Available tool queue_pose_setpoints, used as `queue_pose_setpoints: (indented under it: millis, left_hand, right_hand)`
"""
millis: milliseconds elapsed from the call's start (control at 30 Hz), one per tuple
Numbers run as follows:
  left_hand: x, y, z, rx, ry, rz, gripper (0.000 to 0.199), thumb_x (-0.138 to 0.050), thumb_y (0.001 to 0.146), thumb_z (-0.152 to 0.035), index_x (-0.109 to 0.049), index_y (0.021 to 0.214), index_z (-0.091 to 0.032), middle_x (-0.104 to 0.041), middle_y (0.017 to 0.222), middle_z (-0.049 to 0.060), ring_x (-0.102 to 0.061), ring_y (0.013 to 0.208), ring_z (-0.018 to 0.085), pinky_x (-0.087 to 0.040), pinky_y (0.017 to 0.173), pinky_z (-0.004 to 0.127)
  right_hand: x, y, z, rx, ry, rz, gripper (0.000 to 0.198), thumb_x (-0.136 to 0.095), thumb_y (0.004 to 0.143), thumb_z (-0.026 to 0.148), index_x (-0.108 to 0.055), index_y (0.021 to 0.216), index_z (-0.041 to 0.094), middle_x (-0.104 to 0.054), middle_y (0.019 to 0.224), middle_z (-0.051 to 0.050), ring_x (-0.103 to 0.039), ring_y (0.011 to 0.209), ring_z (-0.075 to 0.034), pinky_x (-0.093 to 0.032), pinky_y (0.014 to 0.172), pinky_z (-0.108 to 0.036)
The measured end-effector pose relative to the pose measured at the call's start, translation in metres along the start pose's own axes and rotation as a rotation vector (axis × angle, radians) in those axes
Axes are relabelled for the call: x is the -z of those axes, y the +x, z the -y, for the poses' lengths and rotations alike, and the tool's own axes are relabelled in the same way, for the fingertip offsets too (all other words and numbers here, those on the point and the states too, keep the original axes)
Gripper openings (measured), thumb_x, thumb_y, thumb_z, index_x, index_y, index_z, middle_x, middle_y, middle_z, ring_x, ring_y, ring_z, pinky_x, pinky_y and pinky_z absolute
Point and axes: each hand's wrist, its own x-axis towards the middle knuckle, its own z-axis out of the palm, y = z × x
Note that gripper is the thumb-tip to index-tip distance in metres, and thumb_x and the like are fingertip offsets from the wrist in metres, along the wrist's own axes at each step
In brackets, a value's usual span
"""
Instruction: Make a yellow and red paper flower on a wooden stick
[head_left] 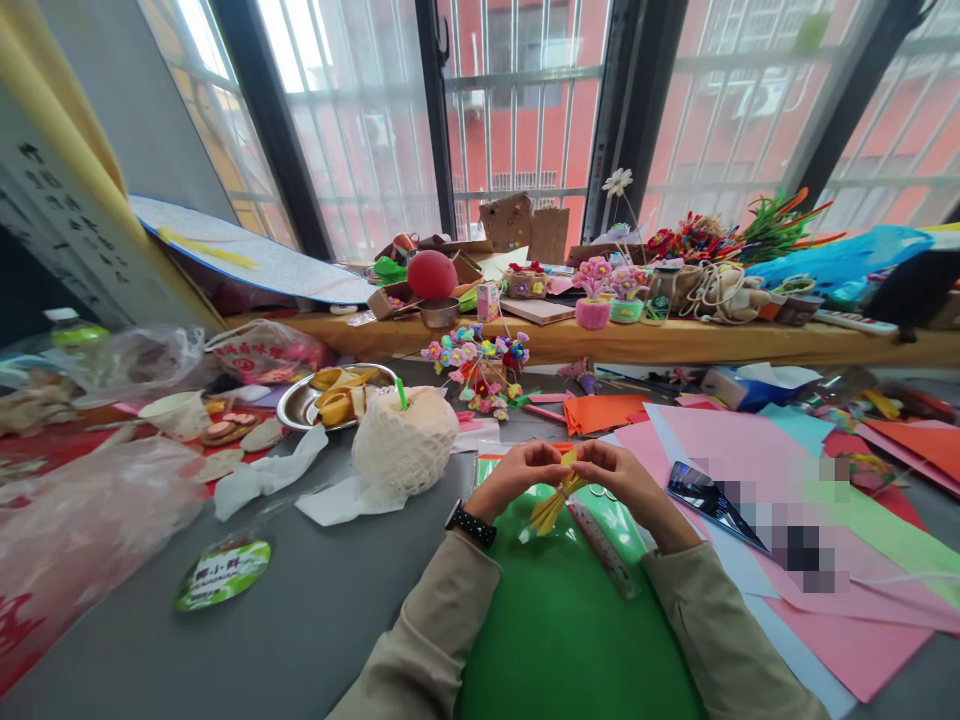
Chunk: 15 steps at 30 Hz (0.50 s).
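A netted coconut point(405, 450) with 1 green straw point(402, 393) stands just beside a metal bowl point(289, 405).

My sleeves point(439, 615): matt cloth. My yellow bundle point(549, 512): smooth-looking, material unclear. Green sheet point(577, 640): glossy plastic. Bowl point(289, 404): polished metal. Pink sheets point(851, 645): matt paper. Tabletop point(322, 620): matt.

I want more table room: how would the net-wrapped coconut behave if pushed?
Its rounded sides suggest the coconut could tip if pushed high. Its netting would probably give some grip. The green straw in its top hints at liquid inside, so it may be heavy and might spill.
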Motion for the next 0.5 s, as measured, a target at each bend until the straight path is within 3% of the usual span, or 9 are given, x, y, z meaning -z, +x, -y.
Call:
queue_pose_setpoints:
  millis: [267,500]
  left_hand:
    - [0.001,0.0019,0.0065,0.009,-0.012,0.006,0.031,-0.067,0.053,-0.027,-0.05,0.073,-0.013,-0.052,0.068,-0.002,-0.049,0.062,0.009,-0.039,0.061,0.023]
    - [0.004,0.0041,0.0079,0.011,0.006,0.063,0.03,-0.066,0.053,-0.027,-0.052,0.075,-0.012,-0.053,0.071,0.0,-0.05,0.065,0.009,-0.039,0.064,0.025]
  right_hand:
    - [0.0017,0.0011,-0.005,0.005,-0.088,0.044,0.025,-0.06,0.062,0.033,-0.046,0.071,0.015,-0.047,0.059,0.004,-0.045,0.052,-0.007,-0.033,0.047,-0.02]
    - [0.0053,0.0031,-0.0106,0.019,-0.126,0.047,0.021,-0.058,0.064,0.03,-0.044,0.074,0.016,-0.047,0.061,0.004,-0.045,0.053,-0.007,-0.034,0.048,-0.02]
